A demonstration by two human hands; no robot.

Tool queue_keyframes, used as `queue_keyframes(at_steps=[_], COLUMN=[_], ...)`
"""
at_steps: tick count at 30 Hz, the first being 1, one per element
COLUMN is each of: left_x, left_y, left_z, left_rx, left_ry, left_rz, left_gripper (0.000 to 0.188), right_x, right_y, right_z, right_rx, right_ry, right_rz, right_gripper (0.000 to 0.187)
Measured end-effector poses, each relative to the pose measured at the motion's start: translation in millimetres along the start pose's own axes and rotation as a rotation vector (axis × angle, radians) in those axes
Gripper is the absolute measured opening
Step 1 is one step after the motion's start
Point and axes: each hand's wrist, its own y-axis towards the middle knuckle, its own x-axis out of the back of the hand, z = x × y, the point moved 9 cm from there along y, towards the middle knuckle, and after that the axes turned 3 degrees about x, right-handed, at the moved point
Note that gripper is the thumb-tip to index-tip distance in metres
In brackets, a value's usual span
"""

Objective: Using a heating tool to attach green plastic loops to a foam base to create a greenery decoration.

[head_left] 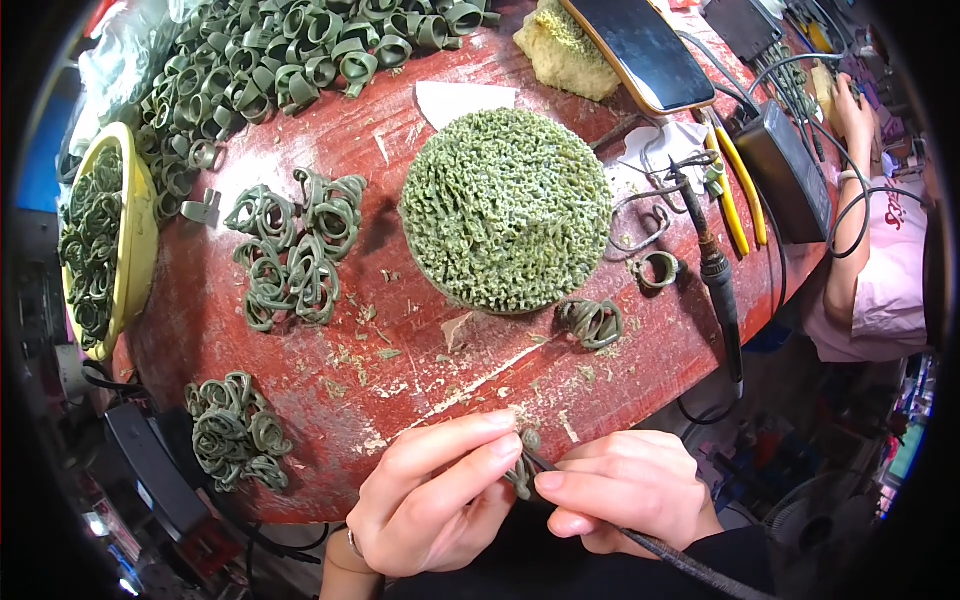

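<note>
In the head view, my left hand (430, 500) pinches a small green piece (519, 478) at the near edge of the red surface (340, 420), its fingers clamped on the piece and hiding much of its shape. My right hand (635, 490) has its fingers clamped around a slim dark tool (543, 462), whose front end sits right at the piece; from here I cannot tell whether it touches or stops just short. A dark cord (690, 562) runs out from under that hand toward the lower right.

I judge the step in hand to be fine work on the piece. To do it well, I would brace the two hands against each other, since both are off the surface. I would grip the piece lightly, as its thin parts look easy to bend, and turn it with the left fingers so the right hand need only make short strokes. Those fingertips sit near the tool, so I would clear them from its path and leave the cord slack.

Beyond the hands lie a rough green disc (505, 210), a small bunch of loops (590, 325), a single ring (657, 270) and a pen-shaped tool (716, 268), all well apart from the piece.
</note>
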Motion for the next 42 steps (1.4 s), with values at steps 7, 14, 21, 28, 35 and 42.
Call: queue_keyframes(at_steps=[7,14,21,28,35,42], left_x=[-2,-2,-1,-1,-3,-3], left_y=[0,-2,-4,-3,-3,-3], left_z=[7,12,15,16,17,22], left_rx=[0.084,0.120,0.143,0.152,0.162,0.211], left_ry=[-0.069,-0.090,-0.130,-0.148,-0.173,-0.220], left_rz=[0.000,0.010,-0.009,-0.022,-0.021,0.000], left_gripper=[0.032,0.033,0.035,0.035,0.034,0.039], right_x=[4,5,14,13,21,37], right_y=[-2,-4,-12,-10,-12,-20], right_z=[11,17,16,5,-14,-25], right_rx=[0.015,0.095,0.064,0.033,0.047,-0.133], right_ry=[-0.207,-0.353,-0.218,-0.075,-0.034,-0.039], right_rz=[-0.175,-0.281,-0.292,-0.298,-0.346,-0.405], right_gripper=[0.025,0.022,0.018,0.015,0.029,0.017])
